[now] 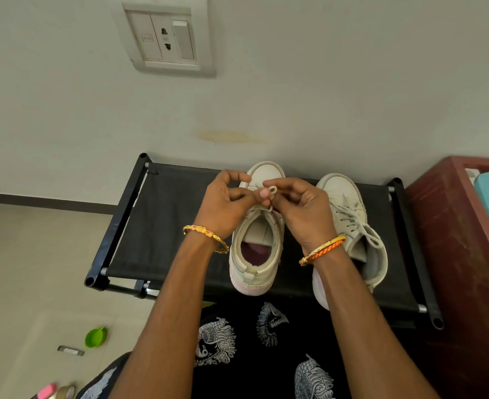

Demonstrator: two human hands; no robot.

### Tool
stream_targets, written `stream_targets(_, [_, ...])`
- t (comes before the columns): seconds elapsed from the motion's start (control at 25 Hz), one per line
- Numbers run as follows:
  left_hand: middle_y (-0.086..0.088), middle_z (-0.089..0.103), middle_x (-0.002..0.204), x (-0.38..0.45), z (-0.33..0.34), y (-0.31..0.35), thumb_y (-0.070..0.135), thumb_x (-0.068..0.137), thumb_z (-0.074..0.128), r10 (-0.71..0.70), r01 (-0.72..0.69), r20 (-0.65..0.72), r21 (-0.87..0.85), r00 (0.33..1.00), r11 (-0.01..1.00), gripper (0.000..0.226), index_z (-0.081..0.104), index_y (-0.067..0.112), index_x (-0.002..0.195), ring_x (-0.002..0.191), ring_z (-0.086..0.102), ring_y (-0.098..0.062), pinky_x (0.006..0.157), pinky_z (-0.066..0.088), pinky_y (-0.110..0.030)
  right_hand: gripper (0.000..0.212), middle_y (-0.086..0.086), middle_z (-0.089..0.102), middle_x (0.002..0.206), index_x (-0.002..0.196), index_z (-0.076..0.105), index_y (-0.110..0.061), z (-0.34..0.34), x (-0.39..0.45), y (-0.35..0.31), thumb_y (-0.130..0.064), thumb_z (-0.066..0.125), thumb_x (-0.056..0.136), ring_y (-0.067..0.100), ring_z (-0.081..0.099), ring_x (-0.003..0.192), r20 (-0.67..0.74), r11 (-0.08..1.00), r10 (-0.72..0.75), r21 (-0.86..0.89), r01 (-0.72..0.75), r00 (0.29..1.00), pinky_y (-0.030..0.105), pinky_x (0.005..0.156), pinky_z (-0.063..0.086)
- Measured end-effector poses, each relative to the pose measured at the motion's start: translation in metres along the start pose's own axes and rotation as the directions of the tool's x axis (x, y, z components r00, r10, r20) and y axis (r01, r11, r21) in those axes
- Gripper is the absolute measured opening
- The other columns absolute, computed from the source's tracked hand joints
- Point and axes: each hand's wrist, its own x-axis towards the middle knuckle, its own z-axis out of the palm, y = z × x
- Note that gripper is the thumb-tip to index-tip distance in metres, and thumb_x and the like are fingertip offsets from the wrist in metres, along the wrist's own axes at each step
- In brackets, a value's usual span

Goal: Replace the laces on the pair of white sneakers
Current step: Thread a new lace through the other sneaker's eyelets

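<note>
On the black fabric-topped rack [162,226], the left hand [226,203] and right hand [301,208] pinch a pale looped lace [272,190] over the unlaced white leather sneaker [256,249], hiding its eyelets. The laced white sneaker [352,226] lies at 3 o'clock, partly behind the right wrist. At 8 o'clock a green plastic lid [95,337] sits on the floor; a maroon cabinet [450,240] is cut off at 3 o'clock.

black fabric rack [162,226], two white sneakers [256,246]

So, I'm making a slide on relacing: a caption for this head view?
Both hands pinch a lace over the left sneaker; the right sneaker stays laced.
</note>
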Motion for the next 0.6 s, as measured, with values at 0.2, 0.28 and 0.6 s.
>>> stream_targets(0.2, [-0.001, 0.073, 0.074, 0.001, -0.006, 0.003, 0.003, 0.082, 0.065, 0.054, -0.061, 0.085, 0.083, 0.995, 0.995, 0.017, 0.069, 0.011, 0.097, 0.072, 0.070, -0.011, 0.071, 0.054, -0.017, 0.033, 0.000, 0.072, 0.085, 0.103, 0.063, -0.020, -0.011, 0.001, -0.006, 0.006, 0.062, 0.084, 0.011, 0.070, 0.085, 0.175, 0.990, -0.051, -0.119, 0.073, 0.983, 0.025, 0.081, 0.055])
stream_targets(0.28, [0.000, 0.073, 0.073, 0.000, -0.005, 0.004, 0.003, 0.082, 0.065, 0.050, -0.055, 0.057, 0.102, 0.997, 0.993, 0.015, 0.070, 0.010, 0.094, 0.072, 0.070, -0.010, 0.071, 0.054, -0.016, 0.026, 0.001, 0.073, 0.083, 0.100, 0.066, -0.017, -0.015, 0.003, -0.007, 0.004, 0.062, 0.085, 0.014, 0.071, 0.082, 0.166, 0.986, -0.067, -0.141, 0.091, 0.984, 0.028, 0.080, 0.056])
stream_targets(0.6, [0.016, 0.070, 0.073, 0.001, -0.006, 0.008, 0.011, 0.080, 0.070, 0.136, -0.131, -0.003, 0.248, 0.991, 0.960, 0.015, 0.071, 0.019, 0.092, 0.074, 0.065, 0.003, 0.070, 0.050, -0.010, 0.021, 0.002, 0.069, 0.069, 0.093, 0.065, -0.016, -0.011, 0.003, -0.007, 0.002, 0.056, 0.090, 0.007, 0.065, 0.060, 0.130, 0.999, 0.021, -0.047, -0.015, 0.991, 0.021, 0.060, 0.055])
